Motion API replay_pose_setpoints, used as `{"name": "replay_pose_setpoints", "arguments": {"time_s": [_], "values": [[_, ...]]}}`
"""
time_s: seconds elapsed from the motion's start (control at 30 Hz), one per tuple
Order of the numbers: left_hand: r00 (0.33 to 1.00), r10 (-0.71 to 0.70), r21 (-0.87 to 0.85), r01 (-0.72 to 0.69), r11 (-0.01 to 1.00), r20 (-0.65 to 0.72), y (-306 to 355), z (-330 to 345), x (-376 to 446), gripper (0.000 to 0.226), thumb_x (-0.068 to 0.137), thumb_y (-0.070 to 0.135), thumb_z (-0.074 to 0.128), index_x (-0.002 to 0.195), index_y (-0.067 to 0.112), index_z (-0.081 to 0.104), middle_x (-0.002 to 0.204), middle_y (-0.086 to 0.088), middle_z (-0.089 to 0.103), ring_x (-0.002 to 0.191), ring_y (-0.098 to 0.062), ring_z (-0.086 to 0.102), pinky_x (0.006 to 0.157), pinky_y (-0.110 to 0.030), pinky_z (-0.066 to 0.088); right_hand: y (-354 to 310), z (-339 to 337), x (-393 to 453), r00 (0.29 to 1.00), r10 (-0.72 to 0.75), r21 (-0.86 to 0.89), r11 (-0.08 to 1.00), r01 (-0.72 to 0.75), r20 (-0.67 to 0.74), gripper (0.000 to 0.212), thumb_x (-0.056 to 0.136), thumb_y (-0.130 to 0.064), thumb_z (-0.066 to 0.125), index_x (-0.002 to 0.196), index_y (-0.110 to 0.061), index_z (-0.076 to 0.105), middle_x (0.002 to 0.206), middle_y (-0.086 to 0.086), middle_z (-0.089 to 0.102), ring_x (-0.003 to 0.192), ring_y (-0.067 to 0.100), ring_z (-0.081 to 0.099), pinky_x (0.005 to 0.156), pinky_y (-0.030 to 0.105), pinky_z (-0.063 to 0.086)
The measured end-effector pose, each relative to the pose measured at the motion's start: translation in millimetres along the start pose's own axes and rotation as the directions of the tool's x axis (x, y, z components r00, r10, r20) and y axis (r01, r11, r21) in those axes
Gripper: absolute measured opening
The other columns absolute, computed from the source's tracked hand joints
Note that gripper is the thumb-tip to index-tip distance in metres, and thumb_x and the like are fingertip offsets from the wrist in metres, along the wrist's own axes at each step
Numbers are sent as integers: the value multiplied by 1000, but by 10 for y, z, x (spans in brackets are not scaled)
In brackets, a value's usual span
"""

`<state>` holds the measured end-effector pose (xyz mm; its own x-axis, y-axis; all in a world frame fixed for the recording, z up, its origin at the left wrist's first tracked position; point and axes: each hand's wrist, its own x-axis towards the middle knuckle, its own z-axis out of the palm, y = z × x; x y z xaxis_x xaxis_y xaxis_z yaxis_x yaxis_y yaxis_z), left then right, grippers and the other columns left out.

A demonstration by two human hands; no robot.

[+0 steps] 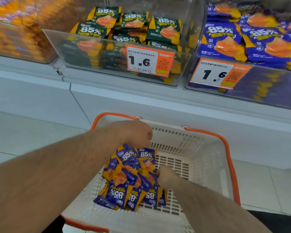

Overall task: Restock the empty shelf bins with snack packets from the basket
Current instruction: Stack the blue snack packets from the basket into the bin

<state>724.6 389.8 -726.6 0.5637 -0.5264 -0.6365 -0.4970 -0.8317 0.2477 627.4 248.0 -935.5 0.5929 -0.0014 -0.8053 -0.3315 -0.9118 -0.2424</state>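
A white plastic basket (200, 158) with orange handles sits on the floor below the shelf. Several blue and yellow snack packets (124, 187) lie heaped in its left half. My left hand (138, 132) reaches in from the left with fingers curled, gripping the top edges of the upper packets. My right hand (166, 177) comes in from the lower right and grips packets at the heap's right side. On the shelf above, a clear bin (267, 91) at the right holds matching blue packets.
A clear middle bin (118, 71) holds green packets behind an orange 1.6 price tag (149, 59). A blurred bin of orange snacks (18, 31) stands at the left. The white shelf base (141, 101) runs behind the basket, on a pale tiled floor (267, 185).
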Motion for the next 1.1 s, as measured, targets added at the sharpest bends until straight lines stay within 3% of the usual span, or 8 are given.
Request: {"name": "replay_pose_setpoints", "arguments": {"time_s": [0.2,0.33,0.5,0.6,0.73,0.87,0.97,1.1], "values": [[997,62,-23,-63,998,-45,104,-136,-115,41,99,26,47,139,19,49,143,0,48,125,-20,48,96,-29,38,94,-789,-557,988,-36,-17,999,34,-153,18,85,0,48,86,-13,61,77,5,57,78,24,54,64,30,40],[995,29,-76,-36,996,-93,119,-242,-202,50,99,33,50,145,15,39,147,-4,44,129,-23,46,101,-31,38,88,-1267,-1053,948,-90,44,993,108,-305,23,80,4,51,69,-16,55,72,7,56,70,22,52,58,29,38],[981,-72,-237,27,971,-180,145,-355,-343,71,91,45,61,145,10,32,139,-10,48,117,-26,53,91,-34,47,-56,-1634,-1740,897,-141,418,847,329,-419,27,85,14,50,95,-4,66,78,5,64,58,5,56,52,16,41],[972,-119,-555,-12,832,-201,174,-394,-373,51,86,29,70,125,11,42,108,-8,59,85,-21,60,67,-34,52,-73,-1771,-1980,879,-153,539,738,406,-453,31,88,17,46,114,7,60,91,13,66,72,15,62,58,19,47],[939,-128,-862,-230,451,-318,218,-516,-477,52,86,0,68,129,14,43,97,-6,64,77,-20,65,64,-32,57,-104,-1914,-2307,815,-159,556,657,509,-558,26,85,18,52,99,-4,58,93,14,68,71,21,66,58,25,52],[919,-91,-841,-307,445,-383,211,-677,-557,56,84,6,74,129,19,43,106,-7,67,92,-22,68,71,-36,58,-141,-2099,-2552,670,-116,456,647,611,-733,39,81,14,61,93,-16,39,109,8,66,82,24,61,57,33,46],[908,-38,-825,-361,436,-417,270,-801,-620,58,81,11,77,129,22,45,111,-8,67,96,-23,69,79,-41,59,-174,-2174,-2695,652,-211,408,630,660,-728,30,83,15,62,88,-11,47,94,4,66,81,23,63,56,30,46],[886,42,-821,-445,358,-462,382,-955,-699,57,86,9,71,134,20,44,111,-8,71,99,-25,69,84,-44,57,-192,-2232,-2853,628,-217,441,545,713,-747,29,80,19,62,77,-8,54,85,12,60,82,31,61,71,45,43]]}}
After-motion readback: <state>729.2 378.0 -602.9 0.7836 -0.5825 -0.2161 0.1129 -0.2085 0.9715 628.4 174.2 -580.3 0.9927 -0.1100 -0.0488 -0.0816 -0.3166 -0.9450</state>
